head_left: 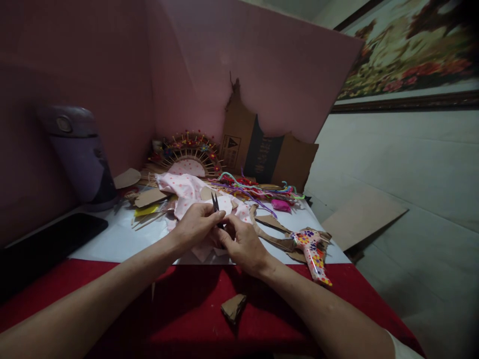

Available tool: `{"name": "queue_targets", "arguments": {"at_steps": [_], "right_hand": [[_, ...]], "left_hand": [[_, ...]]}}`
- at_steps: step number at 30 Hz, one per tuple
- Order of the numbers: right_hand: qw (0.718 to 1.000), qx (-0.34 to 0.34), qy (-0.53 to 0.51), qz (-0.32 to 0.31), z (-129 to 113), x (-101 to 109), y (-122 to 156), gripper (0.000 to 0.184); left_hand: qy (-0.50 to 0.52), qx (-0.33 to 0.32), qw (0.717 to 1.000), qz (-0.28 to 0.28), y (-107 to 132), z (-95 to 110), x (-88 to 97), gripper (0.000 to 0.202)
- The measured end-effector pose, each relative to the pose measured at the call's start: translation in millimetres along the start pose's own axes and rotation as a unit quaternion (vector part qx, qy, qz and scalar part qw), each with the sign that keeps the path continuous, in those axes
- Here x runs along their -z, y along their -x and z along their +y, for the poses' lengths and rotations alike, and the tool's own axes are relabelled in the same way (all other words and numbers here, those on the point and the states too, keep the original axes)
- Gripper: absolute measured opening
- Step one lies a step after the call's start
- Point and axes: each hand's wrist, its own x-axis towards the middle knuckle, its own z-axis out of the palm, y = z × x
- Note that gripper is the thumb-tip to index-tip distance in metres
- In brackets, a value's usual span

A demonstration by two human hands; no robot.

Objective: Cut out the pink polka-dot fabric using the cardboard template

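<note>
Small dark scissors (215, 202) point away from me over the table, their blades slightly apart. My left hand (194, 224) is closed, with its thumb and fingers pinched around the scissors near the base of the blades. My right hand (245, 244) is curled at the handle end, its fingers closed around the dark handles and partly hidden. Beneath and beyond both hands lies crumpled pink dotted cloth (181, 189). Just right of the cloth are curved cut cardboard strips (271, 237).
A glue gun with flower print (312, 254) lies at right. Behind are a decorated stick fan (190, 154), colourful pipe cleaners (258, 187) and standing cardboard (239, 134). A tumbler (80, 154) and black phone (63, 237) are at left. A cardboard scrap (234, 308) rests on red cloth (175, 319).
</note>
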Motion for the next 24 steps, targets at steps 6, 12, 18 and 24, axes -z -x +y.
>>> {"name": "queue_targets", "arguments": {"at_steps": [6, 12, 18, 24], "right_hand": [[0.997, -0.021, -0.068, 0.005, 1.4, -2.5, -0.9, 0.023], [0.996, -0.046, -0.073, 0.019, 1.6, -3.5, -1.3, 0.021], [0.997, -0.044, -0.056, 0.042, -0.7, -2.4, -1.0, 0.019], [0.996, -0.041, -0.041, 0.063, -1.3, -2.4, -0.4, 0.016]], "left_hand": [[-0.005, -0.015, 1.000, 0.005, 0.0, 2.2, 0.9, 0.033], [0.035, -0.005, 0.999, -0.009, -1.3, -5.6, -1.5, 0.033], [0.073, 0.011, 0.997, -0.027, 1.1, -1.3, -3.9, 0.031], [0.102, 0.020, 0.994, -0.040, 2.1, -0.5, -4.7, 0.031]]}}
